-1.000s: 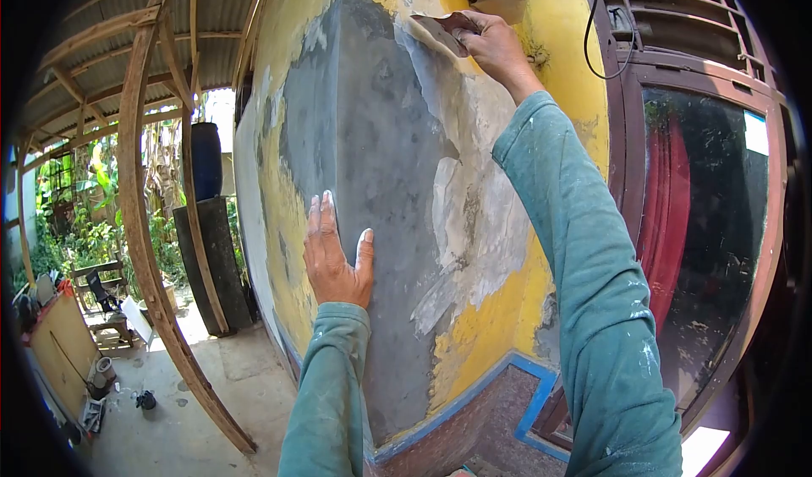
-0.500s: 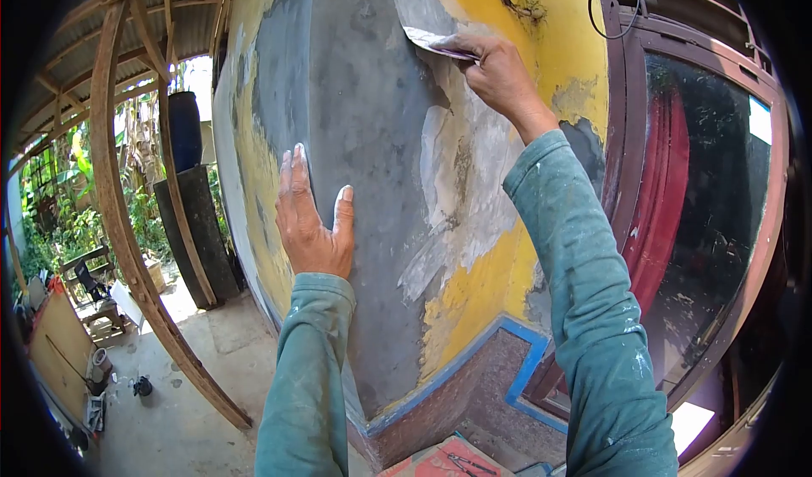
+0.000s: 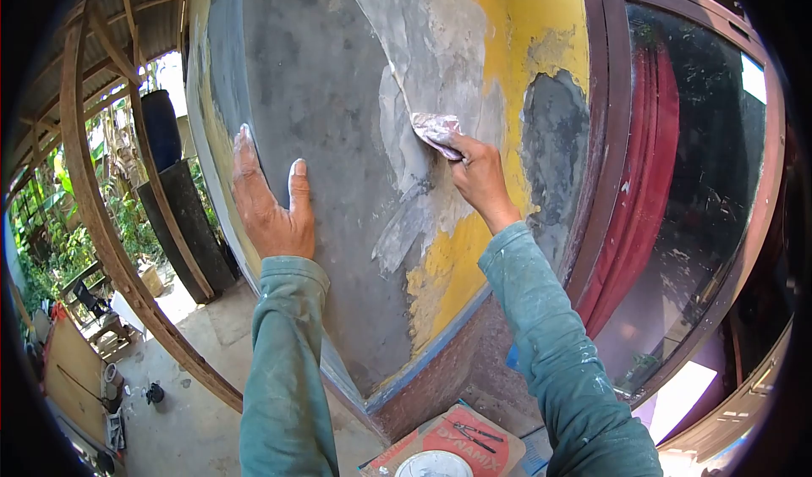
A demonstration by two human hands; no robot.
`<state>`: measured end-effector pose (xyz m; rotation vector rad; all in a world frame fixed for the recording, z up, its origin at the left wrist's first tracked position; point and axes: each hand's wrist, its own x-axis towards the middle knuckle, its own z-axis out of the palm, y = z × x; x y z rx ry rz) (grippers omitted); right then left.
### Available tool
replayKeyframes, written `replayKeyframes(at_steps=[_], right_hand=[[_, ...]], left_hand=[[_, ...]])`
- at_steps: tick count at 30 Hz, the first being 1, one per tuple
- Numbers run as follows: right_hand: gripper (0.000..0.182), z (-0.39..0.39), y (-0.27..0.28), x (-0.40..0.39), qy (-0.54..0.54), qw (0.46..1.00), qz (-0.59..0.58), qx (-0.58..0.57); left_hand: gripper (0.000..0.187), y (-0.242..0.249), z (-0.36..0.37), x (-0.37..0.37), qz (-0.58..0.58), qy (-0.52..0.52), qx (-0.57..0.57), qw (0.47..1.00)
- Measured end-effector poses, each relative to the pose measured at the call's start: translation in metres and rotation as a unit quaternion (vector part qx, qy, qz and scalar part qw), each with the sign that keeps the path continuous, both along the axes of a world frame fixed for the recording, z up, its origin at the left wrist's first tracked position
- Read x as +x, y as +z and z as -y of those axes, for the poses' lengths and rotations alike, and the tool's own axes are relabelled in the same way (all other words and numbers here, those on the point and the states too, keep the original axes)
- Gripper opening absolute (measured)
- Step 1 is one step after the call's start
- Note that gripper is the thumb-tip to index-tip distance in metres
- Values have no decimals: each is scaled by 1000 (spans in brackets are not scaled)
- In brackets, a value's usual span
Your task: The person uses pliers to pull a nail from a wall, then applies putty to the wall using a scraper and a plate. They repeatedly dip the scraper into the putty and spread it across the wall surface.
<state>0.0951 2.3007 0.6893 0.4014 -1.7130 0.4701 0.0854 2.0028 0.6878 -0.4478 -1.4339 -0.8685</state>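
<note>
My left hand (image 3: 272,202) rests with its fingers stretched along the wall's corner, thumb apart, and whitish dust covers the fingertips. In my right hand (image 3: 484,177) is a putty knife (image 3: 436,130), its handle end caked with pale putty. The thin blade shows nearly edge-on and points up and left against the wall. Around it, the wall (image 3: 326,139) carries dark grey filler, with lighter putty smears (image 3: 402,223) and patches of flaking yellow paint (image 3: 448,265). Both forearms have green sleeves spotted with white.
To the right stands a brown-framed glass door (image 3: 694,181) with a red curtain (image 3: 639,181). Below lies a red printed bag (image 3: 457,435) with a round white container (image 3: 433,467) on it. A wooden post (image 3: 114,232) and a blue drum (image 3: 161,130) are at left.
My right hand has moved down the wall with the putty knife, whose blade now shows edge-on. The view has shifted, bringing the white container into sight. My left hand stays flat at the corner.
</note>
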Motion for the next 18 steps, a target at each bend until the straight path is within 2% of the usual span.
replayKeyframes(at_steps=[6,7,9,12,14,18], right_hand=[[30,10,-121,13,-48,997,38,-36],[31,13,-141,23,-50,996,77,-17],[31,8,-141,36,-55,993,107,3],[29,-2,-96,59,-44,993,112,0],[28,1,-30,64,18,996,70,-46],[29,26,106,59,47,998,-41,8]], left_hand=[[68,-2,-2,-2,14,7,11,1000],[68,-3,-2,-2,13,5,11,1000],[67,-1,0,-2,6,12,6,1000],[68,1,0,1,-14,12,-1,1000],[68,1,-1,4,-8,18,3,1000],[70,2,1,4,6,25,3,1000]])
